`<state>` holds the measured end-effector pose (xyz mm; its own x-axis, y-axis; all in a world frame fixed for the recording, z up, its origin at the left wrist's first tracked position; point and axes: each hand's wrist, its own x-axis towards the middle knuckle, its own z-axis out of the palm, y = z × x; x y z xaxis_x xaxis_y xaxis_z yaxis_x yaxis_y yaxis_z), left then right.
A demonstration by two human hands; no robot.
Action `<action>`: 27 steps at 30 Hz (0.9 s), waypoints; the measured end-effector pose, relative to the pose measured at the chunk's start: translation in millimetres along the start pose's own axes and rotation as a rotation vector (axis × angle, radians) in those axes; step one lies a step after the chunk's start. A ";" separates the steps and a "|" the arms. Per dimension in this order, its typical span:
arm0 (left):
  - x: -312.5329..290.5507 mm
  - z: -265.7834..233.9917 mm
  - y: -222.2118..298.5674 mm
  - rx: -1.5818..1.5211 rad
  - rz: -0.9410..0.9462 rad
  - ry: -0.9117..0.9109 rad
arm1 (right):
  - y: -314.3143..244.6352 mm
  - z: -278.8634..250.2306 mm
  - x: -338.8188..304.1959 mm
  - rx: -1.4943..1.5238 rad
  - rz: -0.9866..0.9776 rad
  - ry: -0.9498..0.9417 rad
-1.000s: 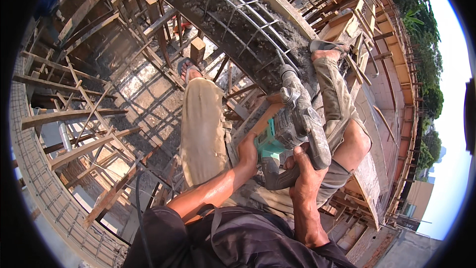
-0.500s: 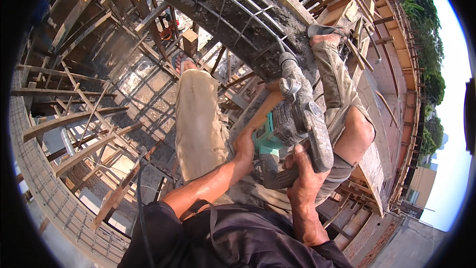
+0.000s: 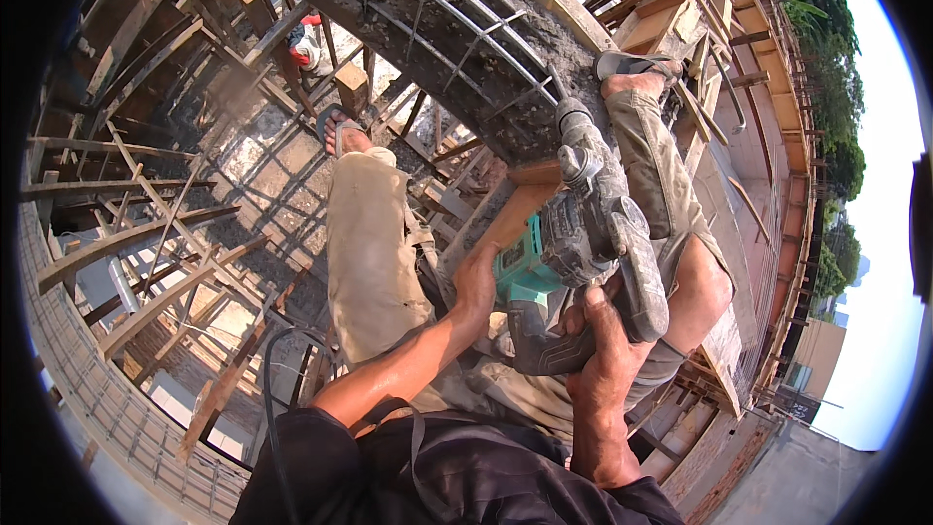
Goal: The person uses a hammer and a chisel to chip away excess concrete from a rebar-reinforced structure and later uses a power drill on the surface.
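Note:
A dusty grey and teal rotary hammer (image 3: 593,199) lies aslant over my lap, its nose pointing away from me. My right hand (image 3: 607,331) is wrapped round its rear handle, the thumb lying on top. From the left, my left hand (image 3: 476,282) grips the teal housing, with most of its fingers hidden behind the tool. The steel bit (image 3: 558,83) reaches the rough concrete beam (image 3: 530,131) beside the end of the exposed rebar cage (image 3: 476,34). Whether the tip touches concrete or steel I cannot tell.
My left sandalled foot (image 3: 345,133) stands lower, near timber props; my right sandal (image 3: 632,68) is by the beam's edge. A black cable (image 3: 268,399) runs past my left arm. Wooden shoring (image 3: 136,233) fills the left over a drop. Planks (image 3: 671,24) lie far right.
My left leg and foot have shifted left in the picture. The hammer's rear has swung slightly right and toward me, with both hands still on it. A red and white thing below shows more.

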<state>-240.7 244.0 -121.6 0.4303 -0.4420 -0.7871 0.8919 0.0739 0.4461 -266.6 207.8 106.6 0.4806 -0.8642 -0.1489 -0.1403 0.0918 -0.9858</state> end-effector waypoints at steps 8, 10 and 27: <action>-6.7 -9.8 -0.1 -0.115 -0.064 -0.090 | 4.5 3.1 -11.9 -0.139 0.063 0.023; 0.2 3.0 23.3 -0.183 -0.145 -0.087 | 9.2 10.4 3.3 -0.130 0.024 0.050; 74.8 24.9 60.8 -0.642 -0.076 -0.239 | 32.7 92.4 73.3 -0.312 -0.146 -0.167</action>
<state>-157.7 193.1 -142.7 0.3863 -0.6467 -0.6577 0.8559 0.5171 -0.0057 -156.0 193.1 56.4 0.6458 -0.7622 -0.0447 -0.3046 -0.2035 -0.9305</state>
